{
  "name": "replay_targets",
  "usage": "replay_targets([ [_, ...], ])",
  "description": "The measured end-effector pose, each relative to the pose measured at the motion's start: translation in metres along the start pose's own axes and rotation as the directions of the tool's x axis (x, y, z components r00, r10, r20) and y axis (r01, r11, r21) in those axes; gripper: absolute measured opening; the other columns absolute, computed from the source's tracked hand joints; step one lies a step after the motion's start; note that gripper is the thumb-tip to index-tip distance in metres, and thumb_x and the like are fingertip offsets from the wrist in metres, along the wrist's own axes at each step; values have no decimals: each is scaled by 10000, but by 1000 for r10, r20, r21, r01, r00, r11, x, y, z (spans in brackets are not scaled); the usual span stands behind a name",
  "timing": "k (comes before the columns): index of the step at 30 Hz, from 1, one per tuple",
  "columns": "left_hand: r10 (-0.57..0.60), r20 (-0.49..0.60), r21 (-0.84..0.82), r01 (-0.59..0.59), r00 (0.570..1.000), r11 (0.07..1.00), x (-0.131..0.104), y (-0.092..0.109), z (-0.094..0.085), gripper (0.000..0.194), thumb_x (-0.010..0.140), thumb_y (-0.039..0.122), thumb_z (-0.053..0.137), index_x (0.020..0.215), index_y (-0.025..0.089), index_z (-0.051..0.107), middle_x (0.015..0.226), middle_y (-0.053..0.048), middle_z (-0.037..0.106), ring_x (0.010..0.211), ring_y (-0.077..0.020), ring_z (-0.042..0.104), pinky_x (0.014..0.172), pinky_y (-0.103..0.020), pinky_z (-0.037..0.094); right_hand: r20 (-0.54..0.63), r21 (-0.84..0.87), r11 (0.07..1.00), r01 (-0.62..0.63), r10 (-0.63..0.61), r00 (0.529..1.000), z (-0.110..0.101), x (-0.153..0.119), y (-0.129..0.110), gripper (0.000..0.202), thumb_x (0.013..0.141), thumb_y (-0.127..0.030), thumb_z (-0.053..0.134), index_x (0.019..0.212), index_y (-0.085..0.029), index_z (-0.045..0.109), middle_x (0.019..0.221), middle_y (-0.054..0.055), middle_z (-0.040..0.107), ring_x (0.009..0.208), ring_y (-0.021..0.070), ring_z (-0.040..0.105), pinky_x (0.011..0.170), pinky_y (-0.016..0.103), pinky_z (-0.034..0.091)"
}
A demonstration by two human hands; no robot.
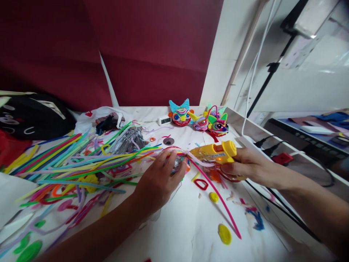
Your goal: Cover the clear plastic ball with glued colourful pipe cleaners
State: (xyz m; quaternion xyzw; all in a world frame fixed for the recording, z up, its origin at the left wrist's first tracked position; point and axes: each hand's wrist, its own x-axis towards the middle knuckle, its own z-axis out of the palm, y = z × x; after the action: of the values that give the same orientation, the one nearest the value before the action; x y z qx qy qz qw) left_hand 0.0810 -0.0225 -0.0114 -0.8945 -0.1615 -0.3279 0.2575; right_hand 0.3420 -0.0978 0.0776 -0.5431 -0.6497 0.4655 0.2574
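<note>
My left hand (160, 178) is closed around a rounded craft piece (178, 163) covered with coloured pipe cleaners, partly hidden under my fingers. My right hand (248, 165) grips a yellow hot glue gun (216, 153), its nozzle pointing left at the craft piece and close to it. A small orange light glows on the gun's side. From the craft piece a long pink pipe cleaner (218, 200) runs down to the right. A pale lilac strip (200, 160) lies just below the nozzle; I cannot tell whether the nozzle touches it.
Many loose pipe cleaners (68, 156) spread across the left. Finished animal-face crafts (180, 113) stand at the back beside a small white digital display (164, 120). A black bag (35, 116) sits at far left. Black cables (283, 207) and a red plug (283, 158) are on the right.
</note>
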Motion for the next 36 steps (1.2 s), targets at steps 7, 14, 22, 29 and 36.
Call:
replay_targets([
  [7, 10, 0, -7, -10, 1000, 1000, -1, 0, 1, 351, 886, 75, 616, 1237, 77, 624, 1268, -292, 590, 1237, -408, 582, 1001, -552, 542, -6, -82, 996, 40, -41, 999, 0, 1, 5, 292, 885, -462, 578, 783, -193, 530, 689, -40, 442, 595, 99, 387, 517, 222, 347],
  [14, 14, 4, 5, -14, 1000, 1000, -1, 0, 1, 346, 893, 78, 605, 1238, 89, 619, 1254, -279, 604, 1237, -400, 587, 999, -551, 544, -16, -128, 988, 84, -87, 996, 2, 3, 0, 310, 902, -459, 551, 743, -198, 500, 664, -46, 432, 580, 101, 380, 553, 240, 372],
  [22, -2, -2, 23, 3, 1000, 1000, -2, 1, 1, 341, 914, 92, 566, 1251, 123, 613, 1278, -229, 605, 1289, -365, 548, 1028, -525, 533, -11, -201, 973, 109, -113, 994, 1, 0, 0, 268, 914, -433, 530, 803, -190, 554, 733, -18, 491, 644, 122, 454, 567, 229, 415],
  [29, -4, -5, 21, 4, 1000, 1000, -1, 1, 0, 351, 905, 91, 579, 1252, 135, 620, 1287, -224, 594, 1290, -364, 543, 1032, -521, 530, -10, -219, 970, 107, -112, 994, 1, 0, -1, 268, 916, -421, 531, 813, -179, 582, 743, -5, 495, 655, 124, 456, 561, 219, 428],
  [36, -5, -14, 8, 5, 1000, 1000, 0, 2, -1, 337, 888, 89, 610, 1219, 149, 632, 1282, -229, 589, 1274, -375, 552, 1012, -528, 538, 7, -199, 975, 100, -101, 995, 2, 0, 1, 253, 921, -413, 535, 814, -187, 565, 731, -18, 477, 633, 114, 436, 544, 214, 412],
])
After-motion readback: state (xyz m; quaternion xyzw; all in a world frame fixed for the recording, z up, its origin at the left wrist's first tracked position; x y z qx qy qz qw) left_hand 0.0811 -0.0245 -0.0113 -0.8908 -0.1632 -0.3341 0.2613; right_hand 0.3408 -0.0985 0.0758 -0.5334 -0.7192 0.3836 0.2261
